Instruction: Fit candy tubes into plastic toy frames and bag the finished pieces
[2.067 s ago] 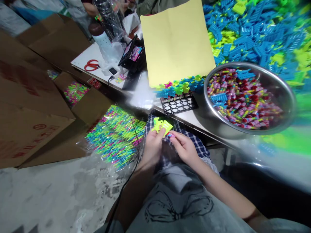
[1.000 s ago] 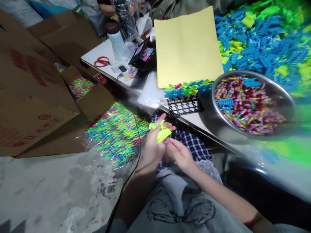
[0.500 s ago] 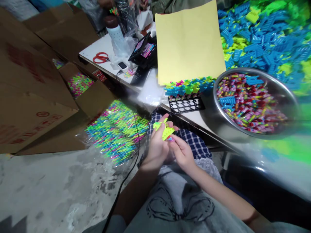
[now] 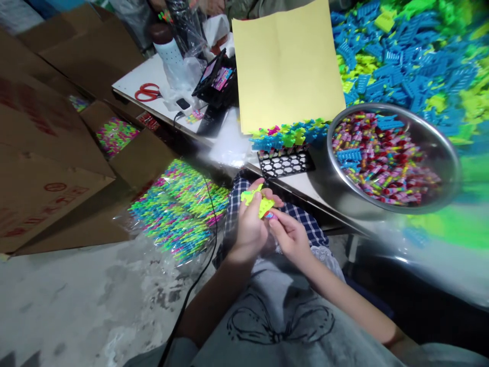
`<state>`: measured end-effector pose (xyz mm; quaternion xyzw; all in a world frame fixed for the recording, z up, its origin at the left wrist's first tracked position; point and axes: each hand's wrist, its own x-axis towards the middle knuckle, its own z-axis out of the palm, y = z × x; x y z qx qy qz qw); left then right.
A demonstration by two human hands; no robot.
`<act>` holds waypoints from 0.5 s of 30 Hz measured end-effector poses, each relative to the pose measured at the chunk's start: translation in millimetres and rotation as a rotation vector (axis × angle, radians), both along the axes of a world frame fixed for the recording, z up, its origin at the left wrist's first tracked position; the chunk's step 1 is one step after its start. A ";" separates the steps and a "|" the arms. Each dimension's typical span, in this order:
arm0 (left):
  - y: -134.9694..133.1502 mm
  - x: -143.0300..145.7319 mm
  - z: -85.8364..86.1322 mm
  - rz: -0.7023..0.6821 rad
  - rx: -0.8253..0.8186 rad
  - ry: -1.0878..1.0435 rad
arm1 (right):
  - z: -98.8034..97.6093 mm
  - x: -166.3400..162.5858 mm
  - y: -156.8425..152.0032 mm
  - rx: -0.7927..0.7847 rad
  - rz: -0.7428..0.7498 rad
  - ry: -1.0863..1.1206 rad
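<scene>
Together, left hand (image 4: 248, 229) grips a yellow-green plastic piece (image 4: 259, 201) while right hand (image 4: 292, 238) pinches a small pink part (image 4: 269, 216) against it

The bowl (image 4: 451, 171) sits on the table (image 4: 305, 184) right of the rack (image 4: 286, 163), with the paper sheet (image 4: 286, 66) behind the rack. The bag of pieces (image 4: 179, 211) lies on the floor (image 4: 76, 295) between the cardboard boxes (image 4: 46, 153) and the left hand (image 4: 250, 228).

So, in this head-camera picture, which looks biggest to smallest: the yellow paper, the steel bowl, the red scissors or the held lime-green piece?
Yellow paper and steel bowl: largest, too alike to rank.
Then the lime-green piece in the left hand, slightly above the red scissors, though it sits nearer the camera, so unsure.
</scene>
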<state>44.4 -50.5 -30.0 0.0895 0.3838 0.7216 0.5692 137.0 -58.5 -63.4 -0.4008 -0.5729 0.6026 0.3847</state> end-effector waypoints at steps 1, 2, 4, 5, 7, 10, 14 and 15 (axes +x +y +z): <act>0.4 1.7 0.1 -0.006 0.001 -0.021 | -0.1 -0.4 -1.0 -0.013 -0.030 0.006; 0.6 3.4 0.4 -0.008 -0.001 -0.035 | 0.5 -0.9 -2.2 -0.024 -0.062 0.006; 0.7 6.7 0.8 -0.005 -0.003 -0.042 | 3.1 -2.3 -4.6 -0.044 -0.126 -0.004; 0.7 8.1 1.0 -0.006 0.002 -0.039 | 4.6 -3.0 -5.5 -0.054 -0.160 -0.008; 1.0 10.1 0.9 -0.014 0.022 -0.038 | 7.0 -4.0 -6.1 -0.074 -0.208 -0.005; 2.8 10.6 0.4 -0.014 0.031 -0.056 | 7.7 -4.0 -3.3 -0.098 -0.195 0.009; 4.8 8.4 0.8 -0.056 0.003 -0.107 | 5.9 -2.6 1.4 -0.078 -0.177 0.015; 4.8 7.8 1.0 -0.073 0.003 -0.113 | 5.2 -2.2 1.7 -0.061 -0.191 0.020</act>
